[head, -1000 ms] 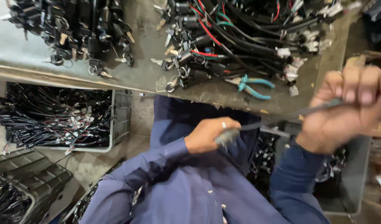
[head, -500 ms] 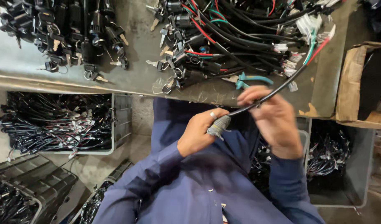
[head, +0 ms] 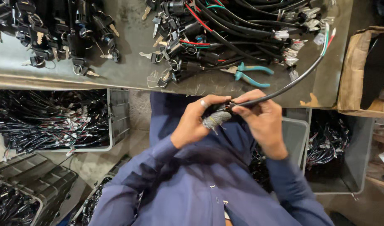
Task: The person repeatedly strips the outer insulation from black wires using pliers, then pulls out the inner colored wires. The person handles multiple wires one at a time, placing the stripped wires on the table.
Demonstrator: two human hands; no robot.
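Sleeving step underway, by the look: left hand (head: 196, 125) pinches grey fitting (head: 216, 119), right hand (head: 259, 121) pinches black cable (head: 284, 87) at joint. Next move likely needs steady grip w/ straight alignment.

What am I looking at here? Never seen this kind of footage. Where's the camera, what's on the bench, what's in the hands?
There is no machine: a person in a blue long-sleeved shirt works with two bare hands. The single picture comes from a camera worn on the person's head, looking straight down.

The left hand and right hand meet over the lap. Together they hold one end of a black sheathed cable, which arcs up to loose coloured wire ends over the bench. A grey wrapped piece sits at the left fingertips.

On the grey metal workbench lie heaps of black switch-and-cable assemblies with small metal keys and teal-handled pliers. Below the bench stand grey plastic crates of more black cables. A brown cardboard box sits at the right.
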